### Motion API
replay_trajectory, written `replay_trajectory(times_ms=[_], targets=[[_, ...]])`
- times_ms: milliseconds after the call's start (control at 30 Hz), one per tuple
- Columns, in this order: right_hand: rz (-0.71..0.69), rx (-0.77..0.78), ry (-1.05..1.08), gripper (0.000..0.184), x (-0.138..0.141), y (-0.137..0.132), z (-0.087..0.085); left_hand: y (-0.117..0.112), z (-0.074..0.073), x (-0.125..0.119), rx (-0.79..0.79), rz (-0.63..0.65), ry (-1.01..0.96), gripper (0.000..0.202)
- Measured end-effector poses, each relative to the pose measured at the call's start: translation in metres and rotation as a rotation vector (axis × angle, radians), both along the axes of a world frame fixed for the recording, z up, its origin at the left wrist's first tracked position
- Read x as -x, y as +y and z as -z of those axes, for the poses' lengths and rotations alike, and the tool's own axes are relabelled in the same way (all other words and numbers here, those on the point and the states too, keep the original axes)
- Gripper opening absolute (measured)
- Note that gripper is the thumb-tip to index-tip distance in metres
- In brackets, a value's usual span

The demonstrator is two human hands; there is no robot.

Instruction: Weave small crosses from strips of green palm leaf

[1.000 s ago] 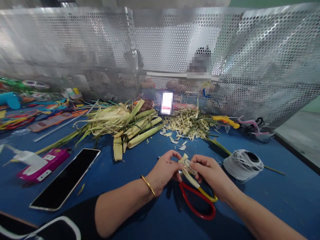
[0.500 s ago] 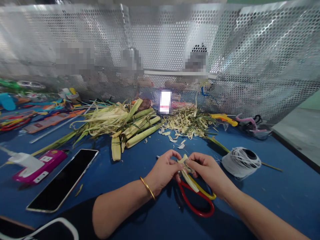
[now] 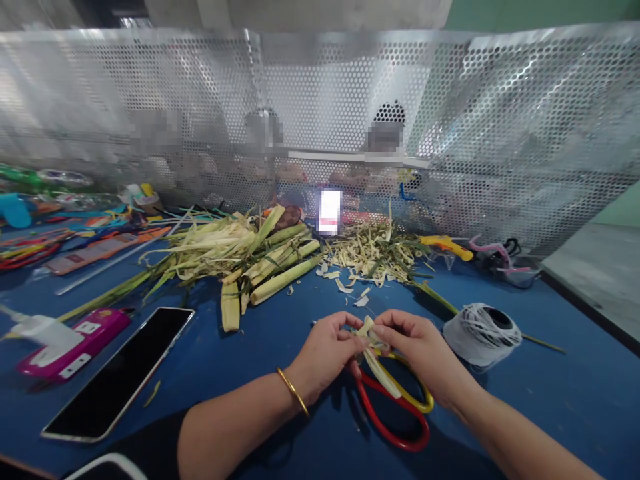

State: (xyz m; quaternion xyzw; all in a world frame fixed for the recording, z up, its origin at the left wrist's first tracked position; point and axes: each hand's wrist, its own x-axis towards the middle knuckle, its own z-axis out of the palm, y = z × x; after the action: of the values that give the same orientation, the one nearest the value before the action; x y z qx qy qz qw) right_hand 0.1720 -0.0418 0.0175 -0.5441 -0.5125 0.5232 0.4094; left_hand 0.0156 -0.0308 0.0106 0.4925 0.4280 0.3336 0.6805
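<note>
My left hand (image 3: 330, 343) and my right hand (image 3: 417, 347) meet low in the middle, fingers pinched on the same pale plant strip (image 3: 381, 373). The strip is creamy green and husk-like, folded at the top between my fingertips, with its tail hanging toward me. Beneath it lie scissors with one red handle (image 3: 395, 437) and one yellow handle; my hands hide most of the blades. A gold bangle (image 3: 294, 392) circles my left wrist. To the right of my right hand stands a spool of white string (image 3: 481, 337).
Behind my hands lie green stalks and leaves (image 3: 285, 280) and a heap of plant scraps (image 3: 375, 250). A phone (image 3: 120, 373) and a magenta power strip (image 3: 75, 347) are at left. A yellow-handled tool (image 3: 445, 247) lies at right. A perforated metal screen (image 3: 345, 80) rises behind, with people beyond.
The view has tilted up slightly, so the things on the table sit lower in the picture. Both hands keep their pinch on the plant strip, with little movement.
</note>
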Motion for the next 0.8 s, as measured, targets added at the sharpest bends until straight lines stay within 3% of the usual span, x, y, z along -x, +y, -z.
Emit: replay_trajectory(times_ms=[267,500,600,800], targets=[[-0.002,0.099,0.229,0.030,-0.0026,0.0002,0.0042,0.0008,-0.0010,-0.0004,0.048,-0.046,-0.070,0.021],[0.104,-0.031,0.101,0.034,0.0019,0.0002,0.0059,0.0018,0.0021,-0.0026,0.037,-0.050,-0.051,0.019],[0.062,-0.026,0.098,0.038,0.0029,-0.0011,0.0051,0.0007,0.0010,-0.0025,0.018,-0.037,-0.043,0.017],[0.003,-0.094,-0.016,0.024,0.0043,-0.0015,0.0050,-0.0037,-0.0029,-0.0031,0.011,-0.016,-0.003,0.016]])
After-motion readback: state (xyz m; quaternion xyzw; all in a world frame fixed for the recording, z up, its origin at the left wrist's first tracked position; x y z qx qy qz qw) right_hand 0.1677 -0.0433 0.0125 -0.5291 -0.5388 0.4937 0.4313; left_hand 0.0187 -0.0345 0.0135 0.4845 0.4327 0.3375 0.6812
